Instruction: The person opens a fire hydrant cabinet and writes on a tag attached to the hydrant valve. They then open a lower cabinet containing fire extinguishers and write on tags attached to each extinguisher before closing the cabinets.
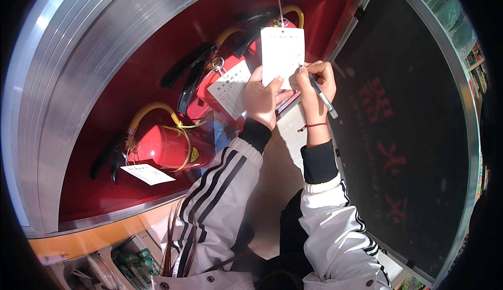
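My left hand [262,100] steadies a white inspection card [281,50] by its lower edge, thumb on the front. A white tie links the card's top to the fire extinguisher [289,23] at the back. In my right hand [320,83] is a pen [324,95], its tip on the card's right side. Just left of my left hand, a second printed card [230,89] hangs from the middle fire extinguisher [208,89]. Nearest me on the left, another red fire extinguisher [157,144] has a yellow hose [151,109] and its own card [147,174].
The extinguishers stand in a red cabinet [129,81] with an aluminium frame [78,58]. Its dark door [416,105], bearing red writing, stands open on the right. Bins with green packages [137,264] are at lower left. Stocked shelves [477,71] line the far right edge.
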{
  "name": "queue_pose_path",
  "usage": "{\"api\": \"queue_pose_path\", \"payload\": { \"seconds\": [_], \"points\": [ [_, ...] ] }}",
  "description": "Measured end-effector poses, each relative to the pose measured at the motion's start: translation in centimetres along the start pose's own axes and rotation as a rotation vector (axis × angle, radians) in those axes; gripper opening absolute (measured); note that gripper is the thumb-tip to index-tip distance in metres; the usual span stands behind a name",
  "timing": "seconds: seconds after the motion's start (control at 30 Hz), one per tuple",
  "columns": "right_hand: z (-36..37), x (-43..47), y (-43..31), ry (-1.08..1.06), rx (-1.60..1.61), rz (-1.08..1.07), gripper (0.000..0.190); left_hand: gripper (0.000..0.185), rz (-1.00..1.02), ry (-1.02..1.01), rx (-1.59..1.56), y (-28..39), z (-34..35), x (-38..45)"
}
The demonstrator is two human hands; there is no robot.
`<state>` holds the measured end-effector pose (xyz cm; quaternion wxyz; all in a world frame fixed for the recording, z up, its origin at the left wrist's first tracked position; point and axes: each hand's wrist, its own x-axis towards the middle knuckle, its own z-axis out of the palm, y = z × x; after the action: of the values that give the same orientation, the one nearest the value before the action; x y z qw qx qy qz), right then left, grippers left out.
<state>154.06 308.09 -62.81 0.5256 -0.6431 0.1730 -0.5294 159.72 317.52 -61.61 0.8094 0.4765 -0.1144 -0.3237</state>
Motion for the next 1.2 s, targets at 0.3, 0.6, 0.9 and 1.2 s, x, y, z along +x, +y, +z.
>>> {"api": "queue_pose_path", "payload": {
  "seconds": [0.3,0.6,0.9,1.2],
  "points": [
    [-0.1,0.0,-0.4,-0.006,0.004,0.004,0.016,0.019,0.030,0.032,-0.036,0.1,0.5,-0.2],
    [-0.3,0.1,-0.1,-0.037,0.014,0.003,0.016,0.030,0.002,0.013,-0.004,-0.1,0.2,0.0],
    [-0.3,0.1,-0.6,-0.014,0.010,0.033,0.016,0.021,0.022,0.031,-0.031,0.1,0.6,-0.3],
    [-1.6,0.9,0.1,0.120,0.258,-0.004,0.013,0.022,0.022,0.007,-0.039,0.4,1.1,-0.5]
  ]
}}
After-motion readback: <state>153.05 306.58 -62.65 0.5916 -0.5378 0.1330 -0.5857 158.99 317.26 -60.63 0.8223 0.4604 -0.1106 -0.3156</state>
